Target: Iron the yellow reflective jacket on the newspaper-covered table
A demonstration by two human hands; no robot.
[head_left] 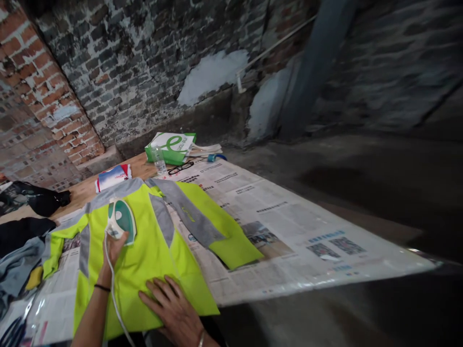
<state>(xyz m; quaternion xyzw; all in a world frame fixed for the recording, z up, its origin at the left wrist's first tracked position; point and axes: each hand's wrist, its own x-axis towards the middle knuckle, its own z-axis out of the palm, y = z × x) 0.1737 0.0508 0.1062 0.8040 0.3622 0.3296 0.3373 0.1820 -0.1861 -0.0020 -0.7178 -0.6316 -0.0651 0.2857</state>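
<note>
A: Flaking brick wall point(47, 86) behind, wooden table point(108, 185) spread with newspaper point(289, 236). Where's the cloth?

B: Yellow jacket point(144, 274) with grey bands is laid out on the newspaper, one sleeve extended to the right. Green-and-white iron point(122, 220) is held on its upper part, white cord point(113, 294) trailing towards the person.

A: Fingers?

B: Left hand point(115, 248): fingers closed round the iron's handle. Right hand point(171, 308): fingers spread wide, pressed flat on the jacket near the hem, well apart from the iron.

A: Best practice?

B: Cloth is best smoothed by the spread hand, with fingers kept clear of the hot base. Iron is best kept level, and cord kept off the pressed area.

A: Anything else close?

B: Clear bottle point(159, 161), glasses point(180, 167) and green bag point(170, 147) are placed beyond the jacket.
</note>
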